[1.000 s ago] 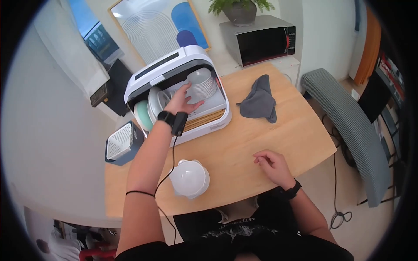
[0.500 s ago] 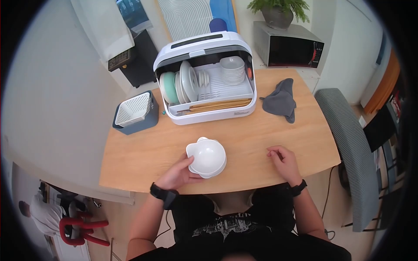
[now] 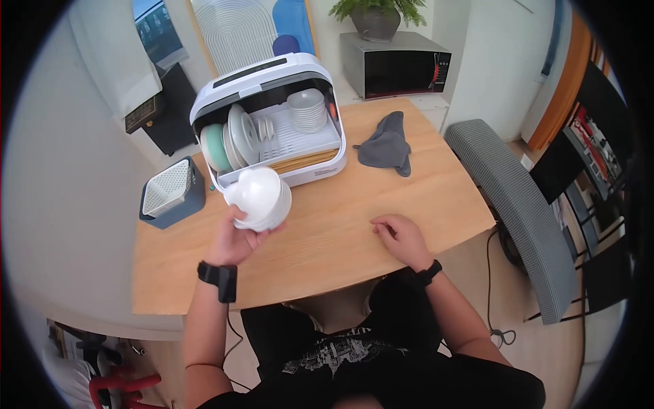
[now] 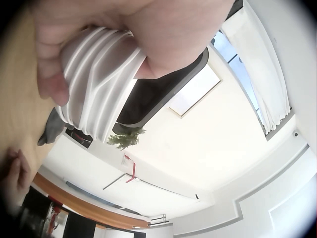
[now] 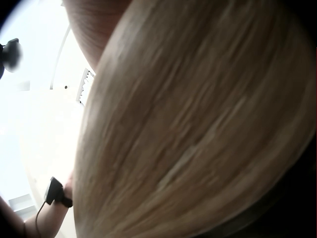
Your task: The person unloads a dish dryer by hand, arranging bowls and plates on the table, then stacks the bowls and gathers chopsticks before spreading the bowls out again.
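Observation:
My left hand [image 3: 235, 240] grips a stack of white bowls [image 3: 262, 198], thumb at the rim and fingers round the far side. Tilted, the stack overlaps the front left of a white dish cabinet [image 3: 325, 169] in the head view. Seen from the left wrist, the nested bowls [image 4: 94, 84] show several layered rims. Inside the raised-lid cabinet are upright plates [image 3: 242, 136], a mint-green dish [image 3: 214, 146], small dishes [image 3: 264, 128], a stack of small bowls [image 3: 308, 112] and chopsticks [image 3: 306, 161]. My right hand [image 3: 402, 240] rests on the table, loosely curled, holding nothing.
A blue bin [image 3: 180, 204] with a white perforated basket [image 3: 167, 187] stands left of the cabinet. To its right lies a grey cloth [image 3: 387, 146]. Behind the wooden table [image 3: 327, 238] is a microwave [image 3: 398, 68] under a potted plant [image 3: 377, 20]; a padded bench [image 3: 507, 211] stands at right.
My left hand, earlier inside the cabinet, came back to the bowls near the table's front edge and gripped them. It has since lifted them forward and tilted them. My right hand stays on the table.

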